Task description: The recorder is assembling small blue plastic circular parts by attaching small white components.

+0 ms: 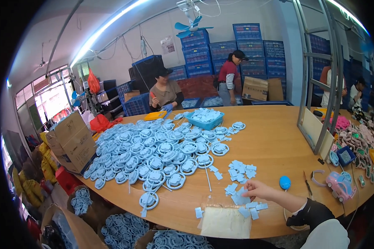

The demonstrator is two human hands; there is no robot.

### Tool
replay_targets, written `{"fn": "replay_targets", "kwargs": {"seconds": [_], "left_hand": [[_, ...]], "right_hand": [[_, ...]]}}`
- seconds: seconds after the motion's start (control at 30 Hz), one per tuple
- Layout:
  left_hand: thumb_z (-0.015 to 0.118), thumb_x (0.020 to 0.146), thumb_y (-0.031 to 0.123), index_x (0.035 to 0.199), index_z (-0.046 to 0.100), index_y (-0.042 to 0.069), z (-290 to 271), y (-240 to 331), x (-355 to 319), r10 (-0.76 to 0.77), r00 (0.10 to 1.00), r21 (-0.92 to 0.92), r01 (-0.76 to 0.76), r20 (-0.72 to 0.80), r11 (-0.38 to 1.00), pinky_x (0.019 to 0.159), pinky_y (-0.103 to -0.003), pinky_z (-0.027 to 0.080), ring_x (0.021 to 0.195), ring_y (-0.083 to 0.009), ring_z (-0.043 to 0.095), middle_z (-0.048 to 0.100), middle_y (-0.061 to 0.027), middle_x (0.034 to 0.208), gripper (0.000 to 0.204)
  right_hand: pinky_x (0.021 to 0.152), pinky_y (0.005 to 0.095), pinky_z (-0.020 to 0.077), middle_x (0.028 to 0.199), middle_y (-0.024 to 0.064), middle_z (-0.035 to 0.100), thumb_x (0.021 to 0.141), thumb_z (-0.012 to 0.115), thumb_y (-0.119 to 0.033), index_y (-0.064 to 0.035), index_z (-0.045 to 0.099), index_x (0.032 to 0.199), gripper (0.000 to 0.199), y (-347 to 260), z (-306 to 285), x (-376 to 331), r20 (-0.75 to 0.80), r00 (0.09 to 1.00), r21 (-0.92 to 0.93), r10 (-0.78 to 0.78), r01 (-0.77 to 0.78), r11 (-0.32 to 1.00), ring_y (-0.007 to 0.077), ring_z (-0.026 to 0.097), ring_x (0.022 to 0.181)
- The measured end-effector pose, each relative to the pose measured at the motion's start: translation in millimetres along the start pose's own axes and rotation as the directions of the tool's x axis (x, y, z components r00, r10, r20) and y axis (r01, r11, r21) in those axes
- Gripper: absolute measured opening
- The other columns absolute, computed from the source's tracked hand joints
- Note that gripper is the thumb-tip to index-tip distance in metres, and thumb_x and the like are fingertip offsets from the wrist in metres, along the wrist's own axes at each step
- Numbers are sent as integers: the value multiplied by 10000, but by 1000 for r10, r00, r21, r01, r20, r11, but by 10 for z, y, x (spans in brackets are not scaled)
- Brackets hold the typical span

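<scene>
Workshop, blue crates stacked far, wooden worktop (274, 137) heaped with blue steering-wheel parts (162, 153) left. Right hand (257, 190) near, fingers pinched on a small blue plastic piece (239, 198); loose pieces (240, 170) beside could scatter if brushed. Left hand out of view.

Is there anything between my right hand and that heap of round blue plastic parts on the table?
Only small things. The right hand rests on a small blue flat piece. Between it and the heap of round blue parts lie scattered blue flat pieces and a thin stick on the wooden table. Nothing tall blocks the way.
</scene>
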State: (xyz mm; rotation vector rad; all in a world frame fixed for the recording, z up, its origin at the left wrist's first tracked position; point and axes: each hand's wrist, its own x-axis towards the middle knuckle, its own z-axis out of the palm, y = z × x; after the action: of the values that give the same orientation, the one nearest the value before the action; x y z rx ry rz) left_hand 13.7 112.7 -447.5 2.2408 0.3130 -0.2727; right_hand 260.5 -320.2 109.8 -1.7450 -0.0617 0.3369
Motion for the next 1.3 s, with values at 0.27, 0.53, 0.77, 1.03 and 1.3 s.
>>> {"fn": "replay_targets", "kwargs": {"seconds": [0.27, 0.53, 0.77, 1.03, 1.3], "left_hand": [[481, 791, 125, 1189, 363, -31, -304, 134, -14, -29, 1000, -326, 27, -3, 945, 953, -452, 281, 1110, -341, 406, 388, -207, 1227, 443], [501, 767, 90, 1165, 388, -9, -823, 31, -246, -104, 991, -597, 35, -81, 801, 935, -454, 307, 1099, -327, 421, 413, -190, 1204, 425], [518, 746, 60, 1143, 410, 10, -1180, 192, -232, -137, 986, -793, 8, -96, 609, 920, -455, 331, 1089, -314, 435, 434, -175, 1184, 415], [538, 722, 25, 1119, 434, 32, -1162, 787, -161, -179, 983, -955, 6, -49, 296, 903, -457, 357, 1078, -299, 451, 459, -159, 1160, 410], [493, 778, 60, 1157, 420, 67, -1317, 1652, -726, -477, 868, -988, -155, -138, 3, 890, -503, 368, 1078, -303, 463, 480, -130, 1161, 385]], "right_hand": [[443, 212, 409, 791, 68, 591, 748, 645, -103, -14, 455, 1009, 335, -242, 370, 129, -37, 999, 106, -4, 8, 994, 114, 582, 552], [534, 263, 440, 728, 72, 548, 675, 699, -140, -23, 509, 995, 390, -252, 817, 510, -9, 955, -103, -297, 295, 950, 160, 561, 625], [724, 389, 438, 874, 194, 583, 603, 729, -169, -17, 532, 974, 446, 346, 452, 842, -247, 925, -540, -290, 117, 834, 329, 557, 855], [604, 285, 460, 765, 100, 568, 663, 692, -121, -14, 491, 1039, 439, -66, 196, 551, -316, 923, -245, -221, 145, 959, 180, 582, 675], [606, 196, 424, 759, 25, 591, 718, 640, -63, -4, 597, 864, 162, -947, 932, 208, -18, 946, 224, -325, 320, 920, 64, 546, 682]]}}
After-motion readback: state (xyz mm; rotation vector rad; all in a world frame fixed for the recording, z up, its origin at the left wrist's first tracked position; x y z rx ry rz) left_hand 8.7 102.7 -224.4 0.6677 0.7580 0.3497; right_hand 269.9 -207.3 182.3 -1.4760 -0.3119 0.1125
